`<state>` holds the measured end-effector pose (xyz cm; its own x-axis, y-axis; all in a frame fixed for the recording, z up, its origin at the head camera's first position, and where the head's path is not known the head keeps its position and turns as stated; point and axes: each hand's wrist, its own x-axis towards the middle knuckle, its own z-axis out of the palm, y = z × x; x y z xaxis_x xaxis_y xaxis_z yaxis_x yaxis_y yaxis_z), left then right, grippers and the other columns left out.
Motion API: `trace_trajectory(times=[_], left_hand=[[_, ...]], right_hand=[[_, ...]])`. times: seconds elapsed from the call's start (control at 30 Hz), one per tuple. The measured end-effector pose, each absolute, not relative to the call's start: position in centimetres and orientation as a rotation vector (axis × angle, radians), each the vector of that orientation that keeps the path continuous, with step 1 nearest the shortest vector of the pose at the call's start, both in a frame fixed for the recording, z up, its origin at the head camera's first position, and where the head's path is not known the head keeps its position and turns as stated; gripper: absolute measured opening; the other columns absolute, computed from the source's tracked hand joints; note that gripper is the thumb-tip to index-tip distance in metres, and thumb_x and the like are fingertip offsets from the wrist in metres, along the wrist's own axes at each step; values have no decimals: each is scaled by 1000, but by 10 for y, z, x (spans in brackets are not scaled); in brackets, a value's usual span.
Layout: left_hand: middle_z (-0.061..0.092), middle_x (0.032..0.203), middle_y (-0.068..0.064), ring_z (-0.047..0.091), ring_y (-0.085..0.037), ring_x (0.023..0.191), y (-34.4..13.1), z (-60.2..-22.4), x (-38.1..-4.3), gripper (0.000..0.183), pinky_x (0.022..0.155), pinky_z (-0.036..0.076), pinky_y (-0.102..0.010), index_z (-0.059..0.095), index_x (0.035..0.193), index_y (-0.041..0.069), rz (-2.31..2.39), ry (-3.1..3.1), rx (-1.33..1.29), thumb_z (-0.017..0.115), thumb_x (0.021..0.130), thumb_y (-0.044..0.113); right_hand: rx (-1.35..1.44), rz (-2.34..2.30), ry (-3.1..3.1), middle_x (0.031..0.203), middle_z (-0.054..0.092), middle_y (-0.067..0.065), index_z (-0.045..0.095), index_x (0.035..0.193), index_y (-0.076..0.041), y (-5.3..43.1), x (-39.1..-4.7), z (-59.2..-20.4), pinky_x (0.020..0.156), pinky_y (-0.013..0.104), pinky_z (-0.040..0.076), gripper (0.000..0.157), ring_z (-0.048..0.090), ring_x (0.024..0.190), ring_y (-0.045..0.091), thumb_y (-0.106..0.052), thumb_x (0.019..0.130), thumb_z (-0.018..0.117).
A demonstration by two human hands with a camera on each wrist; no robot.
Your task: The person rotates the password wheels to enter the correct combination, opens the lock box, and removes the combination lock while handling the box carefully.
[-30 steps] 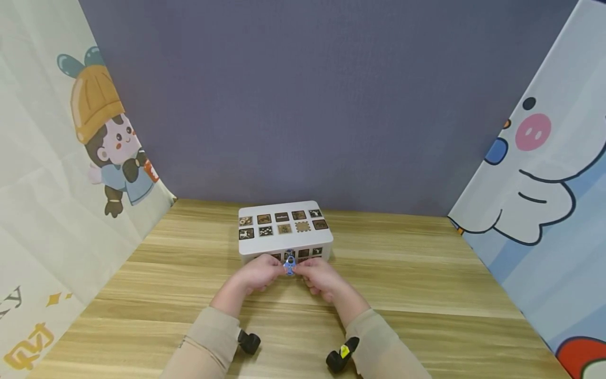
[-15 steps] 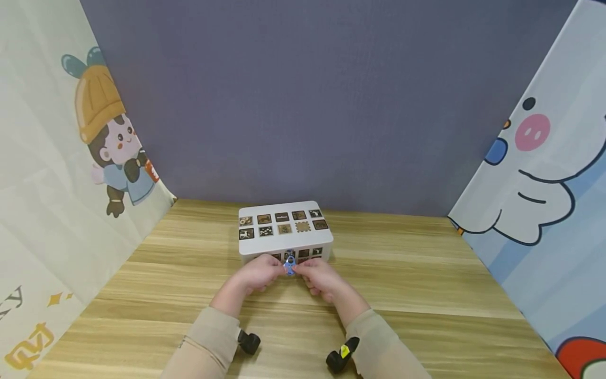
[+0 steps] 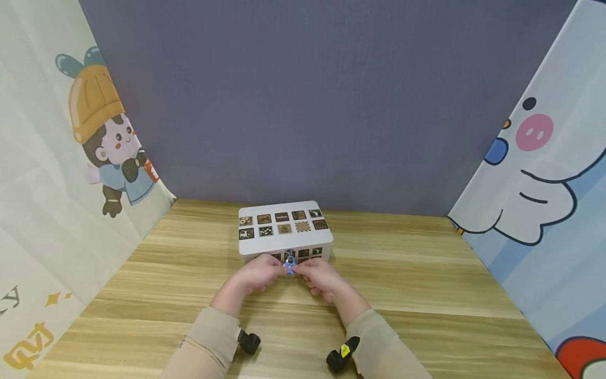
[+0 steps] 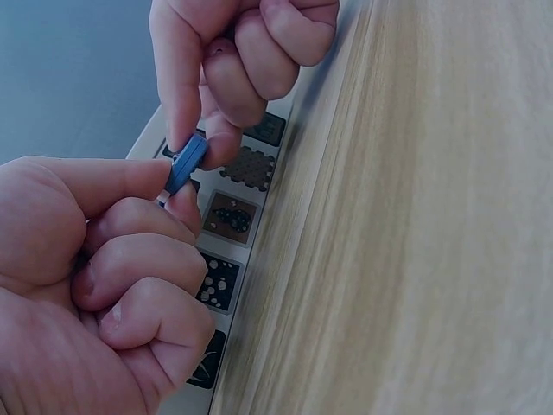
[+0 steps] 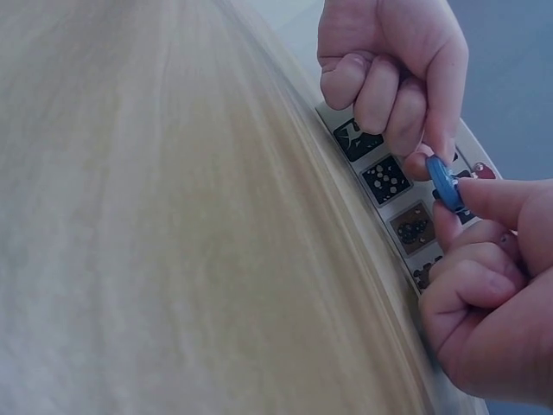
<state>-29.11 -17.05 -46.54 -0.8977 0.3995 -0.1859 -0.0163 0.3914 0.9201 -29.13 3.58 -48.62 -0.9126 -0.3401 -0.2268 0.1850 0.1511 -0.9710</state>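
A white rectangular box (image 3: 274,243) with rows of dark and brown square pictures stands on the wooden table, its lid down. At the middle of its front hangs a small blue padlock (image 3: 290,267) with a silver shackle by the box's clasp (image 3: 289,252). My left hand (image 3: 259,272) pinches the padlock's left side between thumb and index finger. From the other side my right hand (image 3: 323,276) pinches it too. In the left wrist view the blue padlock body (image 4: 186,164) sits between both sets of fingertips, other fingers curled. Whether the shackle is locked, I cannot tell.
The wooden table (image 3: 402,273) extends around the box. A dark grey-blue panel (image 3: 307,105) rises behind it. Cloths with cartoon prints hang at the left (image 3: 38,158) and right (image 3: 568,221). Black wrist cameras sit on both sleeves.
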Motion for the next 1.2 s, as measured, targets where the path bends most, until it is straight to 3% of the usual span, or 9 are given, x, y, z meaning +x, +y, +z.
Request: trace_trajectory(times=[0.17,0.5,0.93,1.2], left_hand=[[34,51,6,27,-7,41,-170,-466,-292,30,38,23,-21,54,73,4,1518,2267,338,64,98,16],[35,52,7,27,-7,42,-171,-466,-292,25,39,25,-20,60,81,-3,1511,2273,348,62,99,15],[35,52,7,27,-7,42,-170,-465,-292,30,39,24,-21,52,71,9,1506,2266,345,63,99,16],[36,53,7,27,-6,42,-171,-464,-292,27,39,24,-20,57,75,3,1506,2271,348,63,98,17]], right_hand=[[-144,-1822,2039,57,38,-7,70,103,5,37,-291,-485,41,19,24,30,28,46,5,-24,96,69],[-144,-1841,2037,58,37,-6,70,101,2,43,-294,-484,41,20,24,30,28,46,6,-27,96,69],[-130,-1844,2058,56,35,-7,70,113,2,48,-294,-474,42,20,25,34,28,47,7,-29,98,67],[-144,-1824,2089,55,35,-7,69,120,3,46,-293,-472,42,20,26,38,29,47,6,-26,94,71]])
